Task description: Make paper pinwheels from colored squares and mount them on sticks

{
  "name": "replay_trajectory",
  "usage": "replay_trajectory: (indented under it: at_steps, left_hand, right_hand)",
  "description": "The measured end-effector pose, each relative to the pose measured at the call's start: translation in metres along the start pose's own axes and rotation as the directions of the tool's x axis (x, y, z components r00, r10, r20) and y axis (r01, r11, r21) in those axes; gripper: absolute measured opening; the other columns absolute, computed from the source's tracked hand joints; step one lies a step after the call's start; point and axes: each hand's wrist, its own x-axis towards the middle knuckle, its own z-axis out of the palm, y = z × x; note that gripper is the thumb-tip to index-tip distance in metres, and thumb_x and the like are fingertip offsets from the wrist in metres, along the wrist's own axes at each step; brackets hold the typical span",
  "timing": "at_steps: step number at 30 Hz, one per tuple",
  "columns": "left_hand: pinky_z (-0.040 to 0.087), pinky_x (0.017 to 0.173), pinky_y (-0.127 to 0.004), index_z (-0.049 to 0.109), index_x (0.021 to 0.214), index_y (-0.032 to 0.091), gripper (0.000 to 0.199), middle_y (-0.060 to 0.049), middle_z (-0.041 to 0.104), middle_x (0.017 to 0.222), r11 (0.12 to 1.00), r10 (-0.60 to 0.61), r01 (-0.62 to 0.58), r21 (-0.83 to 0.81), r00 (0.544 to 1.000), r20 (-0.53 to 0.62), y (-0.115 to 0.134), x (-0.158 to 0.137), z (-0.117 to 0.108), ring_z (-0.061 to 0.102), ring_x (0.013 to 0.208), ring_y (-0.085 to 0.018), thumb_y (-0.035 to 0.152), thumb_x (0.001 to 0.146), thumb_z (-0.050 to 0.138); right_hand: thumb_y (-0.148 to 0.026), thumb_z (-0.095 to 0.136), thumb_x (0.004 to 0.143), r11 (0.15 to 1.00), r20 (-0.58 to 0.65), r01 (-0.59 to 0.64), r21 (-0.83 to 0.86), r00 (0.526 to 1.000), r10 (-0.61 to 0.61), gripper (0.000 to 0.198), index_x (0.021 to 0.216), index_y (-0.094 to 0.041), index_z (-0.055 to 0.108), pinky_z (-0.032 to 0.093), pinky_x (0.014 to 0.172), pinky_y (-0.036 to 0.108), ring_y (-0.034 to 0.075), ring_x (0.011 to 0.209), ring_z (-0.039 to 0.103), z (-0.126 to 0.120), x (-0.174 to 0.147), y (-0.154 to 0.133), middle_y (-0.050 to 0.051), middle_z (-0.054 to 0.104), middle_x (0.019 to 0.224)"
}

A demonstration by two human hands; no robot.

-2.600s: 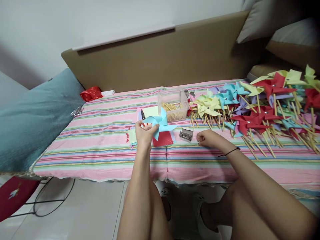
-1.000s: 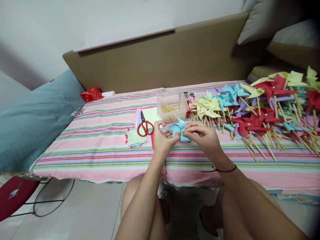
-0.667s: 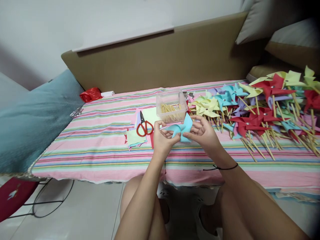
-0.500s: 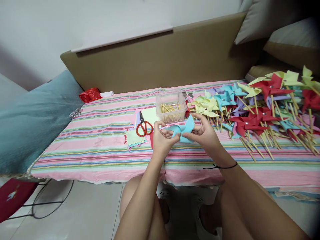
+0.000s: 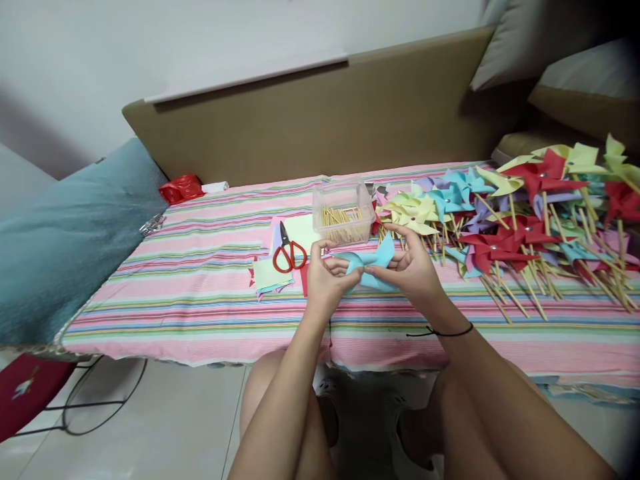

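Note:
Both hands hold a light-blue paper pinwheel (image 5: 381, 257) above the striped cloth, its corners curled in toward the middle. My left hand (image 5: 327, 275) grips it from the left, thumb pressed near the centre. From the other side my right hand (image 5: 413, 267) pinches it, with the two thumbs almost meeting; no stick shows on it. Just beyond stands a clear plastic box (image 5: 345, 233) with several thin wooden sticks (image 5: 340, 220) inside. Left of my left hand, red-handled scissors (image 5: 289, 253) lie on coloured paper sheets (image 5: 273, 273).
Many finished pinwheels (image 5: 520, 237) on sticks are heaped at the right. A red plastic bag (image 5: 181, 190) and a white object (image 5: 215, 187) lie at the back left. The striped cloth (image 5: 200, 300) covers the seat, with a brown backrest (image 5: 280, 127) behind and a blue cushion (image 5: 80, 233) leftward.
The thumbs have shifted slightly at the pinwheel's centre, and its right-hand blade leans a little further right. Both hands keep their hold on the paper.

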Motion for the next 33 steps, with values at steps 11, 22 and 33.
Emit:
replay_trajectory:
  at_steps: [11,22,33]
  left_hand:
    - [0.043,0.049,-0.016,0.038,0.095,0.023,0.057,0.01,0.055,0.06,1.0,-0.022,0.02,-0.023,0.996,-0.091,0.002,0.001,0.001,0.055,0.047,-0.007,0.015,0.054,0.076]
    - [0.044,0.051,-0.018,0.041,0.098,0.022,0.064,0.008,0.058,0.064,0.995,-0.085,0.086,-0.053,0.996,0.011,0.0,0.002,-0.001,0.057,0.053,-0.008,0.021,0.05,0.084]
    - [0.05,0.063,-0.02,0.052,0.095,0.018,0.053,0.003,0.067,0.075,0.929,-0.151,0.005,-0.369,0.918,-0.367,0.023,0.008,-0.044,0.065,0.067,-0.01,0.022,0.053,0.084]
  right_hand:
    - [-0.038,0.084,0.056,0.999,0.009,-0.034,-0.006,0.999,0.034,0.087,0.128,-0.027,0.035,0.061,0.066,0.036,0.024,0.076,0.072,-0.001,0.002,0.006,0.003,0.071,0.082]
    - [-0.036,0.086,0.052,0.991,-0.017,-0.124,0.048,0.992,0.125,0.082,0.118,-0.027,0.037,0.059,0.065,0.036,0.024,0.075,0.072,0.002,0.004,0.009,0.001,0.071,0.075]
    - [-0.039,0.073,0.071,0.987,-0.036,-0.088,-0.132,0.996,0.084,0.047,0.109,-0.019,0.055,0.053,0.082,0.038,0.022,0.093,0.069,-0.003,0.055,-0.009,0.01,0.073,0.095]
